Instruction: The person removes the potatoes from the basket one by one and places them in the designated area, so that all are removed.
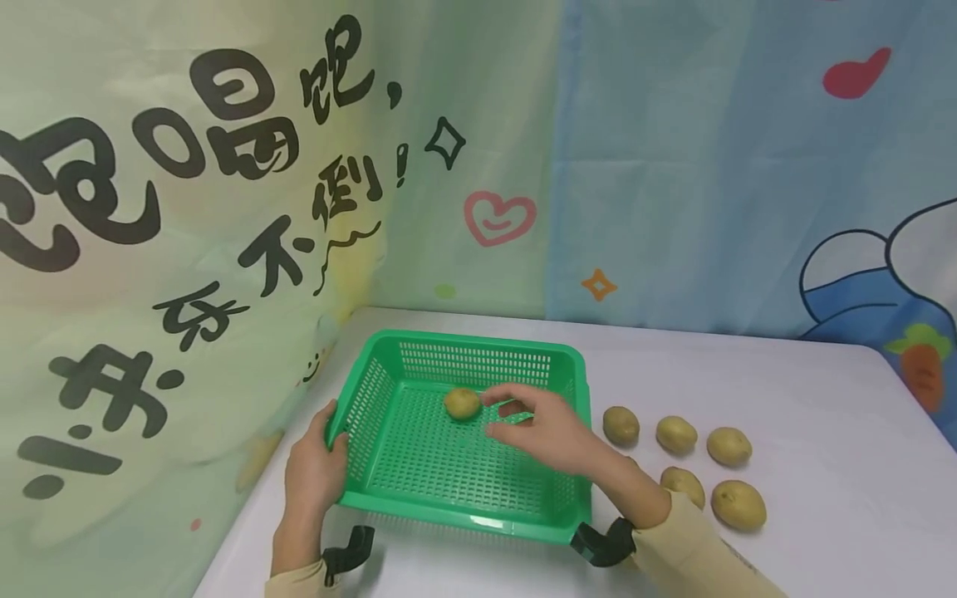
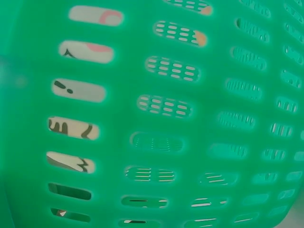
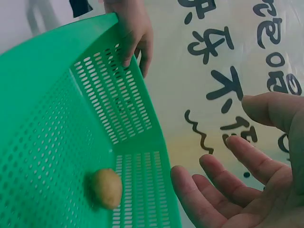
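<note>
A green perforated plastic basket (image 1: 463,520) stands on the table, with one potato (image 1: 462,404) on its floor toward the back. My left hand (image 1: 312,465) grips the basket's left rim, thumb inside and fingers outside; the left wrist view shows only the basket's slotted wall (image 2: 118,114) up close. Over the basket, just right of that potato, is my right hand (image 1: 546,428), fingers spread and loosely bent. Nothing lies between its fingers in the right wrist view, where the potato (image 3: 107,188) sits apart from the fingertips (image 3: 183,178).
Several loose potatoes lie on the white table (image 1: 837,465) right of the basket, among them one near its wall (image 1: 620,425) and a larger one in front (image 1: 738,505). My right forearm partly covers others. A printed curtain (image 1: 673,166) hangs behind and left.
</note>
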